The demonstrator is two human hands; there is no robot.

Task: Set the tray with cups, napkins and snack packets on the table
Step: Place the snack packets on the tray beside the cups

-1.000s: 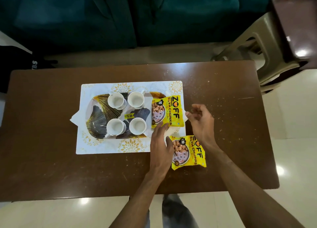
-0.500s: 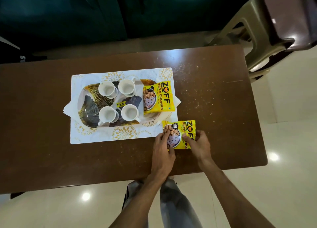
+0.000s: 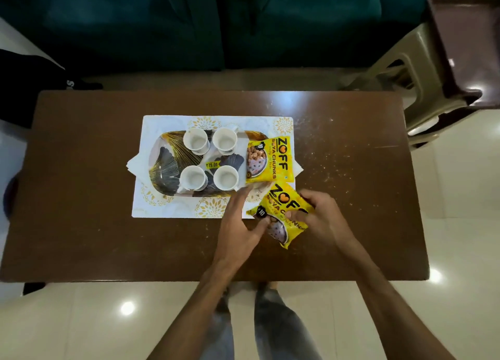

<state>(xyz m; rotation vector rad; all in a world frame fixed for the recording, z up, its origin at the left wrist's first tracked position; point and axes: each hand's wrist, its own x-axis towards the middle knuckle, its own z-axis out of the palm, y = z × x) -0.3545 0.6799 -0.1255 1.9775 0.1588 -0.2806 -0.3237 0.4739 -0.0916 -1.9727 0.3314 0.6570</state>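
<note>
A dark tray with a gold leaf pattern [image 3: 165, 165] lies on a white placemat [image 3: 162, 208] on the brown table [image 3: 81, 238]. Several white cups [image 3: 195, 141] stand on the tray. One yellow snack packet [image 3: 270, 161] rests on the tray's right end. White napkin corners [image 3: 132, 166] stick out from under the tray. A second yellow snack packet [image 3: 281, 213] is lifted and tilted just in front of the first. My left hand [image 3: 240, 227] pinches its left end and my right hand [image 3: 322, 219] grips its right side.
A teal sofa [image 3: 243, 21] runs along the far side of the table. A beige plastic chair [image 3: 414, 89] and a dark brown side table [image 3: 465, 43] stand at the far right. Crumbs or scratches speckle the table's right part. My legs show below the near edge.
Both hands closed on the second packet, raised it off the table and tilted it closer to the tray's right end. The camera view also shifted.
</note>
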